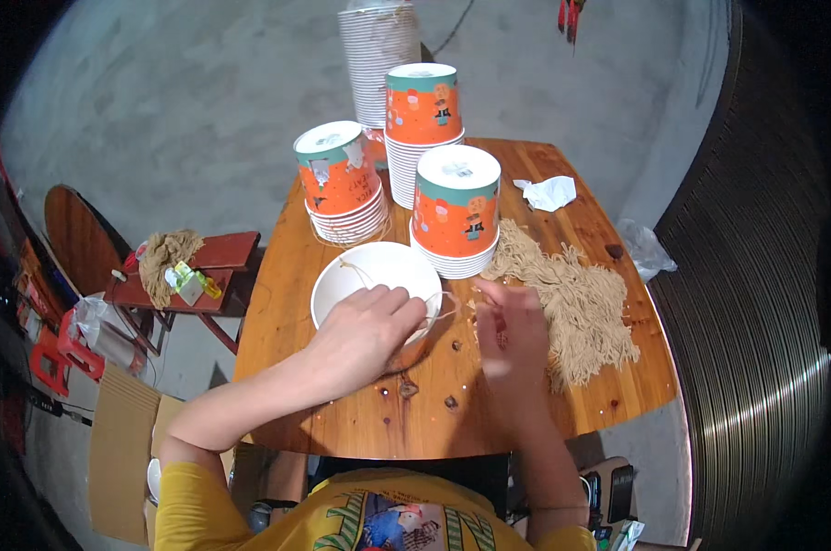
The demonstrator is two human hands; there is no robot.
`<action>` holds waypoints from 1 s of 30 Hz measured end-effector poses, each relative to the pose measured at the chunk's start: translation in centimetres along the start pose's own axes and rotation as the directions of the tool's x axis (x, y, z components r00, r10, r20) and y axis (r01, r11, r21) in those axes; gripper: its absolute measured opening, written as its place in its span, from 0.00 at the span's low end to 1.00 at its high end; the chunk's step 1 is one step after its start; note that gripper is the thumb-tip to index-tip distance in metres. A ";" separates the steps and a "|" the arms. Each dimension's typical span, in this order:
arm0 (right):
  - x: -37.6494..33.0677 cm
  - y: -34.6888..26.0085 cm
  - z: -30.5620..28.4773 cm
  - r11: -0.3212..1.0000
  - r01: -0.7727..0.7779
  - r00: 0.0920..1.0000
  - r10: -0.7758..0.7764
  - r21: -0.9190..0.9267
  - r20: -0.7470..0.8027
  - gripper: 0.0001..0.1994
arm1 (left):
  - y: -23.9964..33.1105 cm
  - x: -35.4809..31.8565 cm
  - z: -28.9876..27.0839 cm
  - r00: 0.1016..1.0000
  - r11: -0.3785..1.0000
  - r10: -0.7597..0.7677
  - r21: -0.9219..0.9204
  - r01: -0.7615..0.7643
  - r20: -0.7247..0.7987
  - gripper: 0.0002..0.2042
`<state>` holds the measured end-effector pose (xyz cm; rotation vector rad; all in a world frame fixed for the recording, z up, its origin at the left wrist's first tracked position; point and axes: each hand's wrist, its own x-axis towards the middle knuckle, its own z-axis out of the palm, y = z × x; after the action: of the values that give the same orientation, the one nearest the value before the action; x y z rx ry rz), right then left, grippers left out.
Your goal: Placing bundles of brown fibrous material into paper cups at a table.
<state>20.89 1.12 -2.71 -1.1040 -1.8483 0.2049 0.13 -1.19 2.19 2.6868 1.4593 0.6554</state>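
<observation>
An open white paper tub (351, 275) stands in front of me, mouth facing up, with a bit of its orange outside showing below the rim. My left hand (371, 321) reaches over its near right rim, fingers closed on a thin tan string (449, 306) that loops out to the right. Another bit of string lies inside the tub. To the right, my right hand (509, 326) is raised over the table, thumb and forefinger apart, near the string's loop. Beside it spreads a heap of tan strings (585, 317); I see nothing held in that hand.
Upside-down stacks of orange and green paper tubs (457, 216) stand behind, with a tall white stack (376, 69) at the back. Crumpled white paper (548, 193) lies at the wooden table's (415, 432) far right. A red bench (222, 253) and cardboard box (121, 459) are left.
</observation>
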 end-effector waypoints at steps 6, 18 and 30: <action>-0.6 -0.7 1.1 0.435 -0.448 0.892 0.166 0.781 0.420 0.13 | 0.6 2.6 -0.7 0.927 0.895 0.375 0.253 -0.368 0.021 0.08; -1.6 0.5 1.4 0.794 -0.224 0.956 0.065 0.565 0.288 0.03 | -0.1 1.1 -0.4 0.978 0.916 0.059 -0.400 0.027 0.200 0.09; -4.4 -0.3 6.1 0.967 -0.077 0.996 0.083 0.242 -0.016 0.10 | -2.3 -0.8 1.4 0.892 0.736 -0.184 -0.544 0.403 0.413 0.10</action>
<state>16.60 -0.55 -8.68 -1.0067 -1.7057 0.4482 -1.56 -0.26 0.21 1.8863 1.2543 0.5025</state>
